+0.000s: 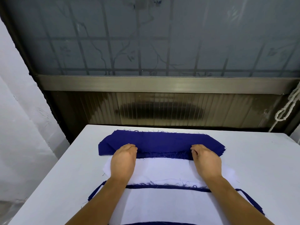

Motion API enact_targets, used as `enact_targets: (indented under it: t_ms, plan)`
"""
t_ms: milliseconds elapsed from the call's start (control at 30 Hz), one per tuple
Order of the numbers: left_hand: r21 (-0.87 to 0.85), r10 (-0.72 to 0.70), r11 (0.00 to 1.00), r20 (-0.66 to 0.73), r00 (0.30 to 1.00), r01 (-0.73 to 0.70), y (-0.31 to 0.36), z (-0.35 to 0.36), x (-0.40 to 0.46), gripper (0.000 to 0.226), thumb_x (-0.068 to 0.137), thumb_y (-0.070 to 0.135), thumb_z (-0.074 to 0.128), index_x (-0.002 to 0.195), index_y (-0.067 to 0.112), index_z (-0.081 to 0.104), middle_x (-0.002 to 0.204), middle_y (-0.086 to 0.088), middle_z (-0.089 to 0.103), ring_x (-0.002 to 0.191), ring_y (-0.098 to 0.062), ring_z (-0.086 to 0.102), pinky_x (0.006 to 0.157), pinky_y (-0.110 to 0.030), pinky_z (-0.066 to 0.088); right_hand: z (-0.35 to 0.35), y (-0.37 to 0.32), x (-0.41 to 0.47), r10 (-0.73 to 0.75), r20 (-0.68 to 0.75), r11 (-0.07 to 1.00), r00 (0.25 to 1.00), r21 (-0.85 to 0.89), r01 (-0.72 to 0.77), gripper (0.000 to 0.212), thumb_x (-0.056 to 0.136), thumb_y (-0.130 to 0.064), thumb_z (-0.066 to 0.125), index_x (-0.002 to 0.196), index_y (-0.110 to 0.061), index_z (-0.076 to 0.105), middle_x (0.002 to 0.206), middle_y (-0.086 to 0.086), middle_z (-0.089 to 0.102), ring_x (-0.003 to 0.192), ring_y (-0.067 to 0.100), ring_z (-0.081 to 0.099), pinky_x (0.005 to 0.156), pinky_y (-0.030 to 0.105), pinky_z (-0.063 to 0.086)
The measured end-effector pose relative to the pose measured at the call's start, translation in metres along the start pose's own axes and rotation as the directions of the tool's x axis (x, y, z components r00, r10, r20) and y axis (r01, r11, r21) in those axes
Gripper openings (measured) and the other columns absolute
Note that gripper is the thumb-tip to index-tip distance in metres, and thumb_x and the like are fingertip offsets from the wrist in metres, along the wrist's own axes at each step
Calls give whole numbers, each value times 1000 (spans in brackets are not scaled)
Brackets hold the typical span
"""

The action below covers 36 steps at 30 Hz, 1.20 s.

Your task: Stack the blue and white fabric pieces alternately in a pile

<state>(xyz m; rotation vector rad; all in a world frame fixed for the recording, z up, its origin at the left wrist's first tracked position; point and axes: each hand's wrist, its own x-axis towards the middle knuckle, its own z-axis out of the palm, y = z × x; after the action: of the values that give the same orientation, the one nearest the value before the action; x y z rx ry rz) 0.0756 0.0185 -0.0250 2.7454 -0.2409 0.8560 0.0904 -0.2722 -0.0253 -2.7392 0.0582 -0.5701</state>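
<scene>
Both hands are on the blue stack (162,142), which lies on the white table (259,159) toward its far edge. The left hand (124,159) curls its fingers over the stack's near edge on the left; the right hand (206,159) does the same on the right, apparently pinching the top blue piece. Just nearer than the blue stack lies the white stack (162,169), touching it. Nearer still sits the mixed pile (162,205), white on top, blue edges peeking out.

Far stack (162,140): on the desk (259,159), behind the middle stack (162,169)
Near pile (162,205): nearest the person
Hands (124,159) (207,161): at far stack's near edge
</scene>
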Motion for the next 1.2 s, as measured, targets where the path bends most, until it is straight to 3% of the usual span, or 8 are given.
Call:
enact_targets:
  t_ms: [233,400,467,633,767,900,1100,1200]
  plan:
    - [-50,-99,994,2,995,99,2,-4,-1,18,74,-4,77,69,12,69,67,2,64,59,-17,58,54,-31,52,3,2,-3,-30,-97,995,995,97,39,11,89,-9,65,91,-16,72,89,-6,70,74,14,63,60,23,47]
    - [-123,-139,982,27,990,142,4,-6,-1,26,68,-6,77,70,14,61,68,4,58,61,-17,51,55,-30,46,4,5,-4,-37,-111,986,993,155,54,13,81,-4,71,86,-16,69,85,-5,66,76,16,59,65,31,51]
    - [-155,-159,974,63,985,167,1,-3,-3,25,70,-4,76,76,15,62,77,4,60,70,-17,54,61,-29,47,4,6,-4,-38,-109,981,993,187,57,18,77,-1,72,84,-16,66,84,-6,63,76,17,56,70,31,49]
    - [-141,-187,969,127,974,204,-3,5,-4,34,89,17,67,122,12,66,127,-2,63,118,-21,56,99,-34,47,1,5,-7,-70,-102,955,992,279,96,26,74,1,72,82,-20,59,87,-9,57,81,15,50,78,30,45]
    - [-137,-181,971,107,978,195,-3,5,-5,27,94,22,61,118,13,70,126,-2,64,118,-21,57,99,-33,46,1,3,-10,-52,-113,933,992,348,89,13,88,-7,63,94,-19,62,94,-10,60,88,10,50,84,30,44]
    - [-123,-152,978,133,979,169,-7,3,-5,28,96,13,56,122,15,68,130,1,62,122,-19,54,100,-29,45,-1,3,-9,-23,-112,938,993,340,60,20,87,1,61,99,-14,65,100,-4,64,92,14,53,86,32,47]
    - [-157,-133,977,78,988,144,-16,-26,-4,22,88,3,66,105,14,74,105,1,72,98,-17,65,86,-19,44,-27,-8,-14,-113,-130,955,985,260,144,21,82,4,68,95,-13,67,96,-2,67,91,22,60,84,29,43]
    - [-154,-47,987,9,999,48,-21,-55,-9,21,79,2,76,95,15,76,93,4,72,86,-15,66,79,-20,47,-56,-13,-27,-190,-120,950,975,228,213,20,82,1,70,91,-16,67,89,-8,66,81,16,62,70,26,47]
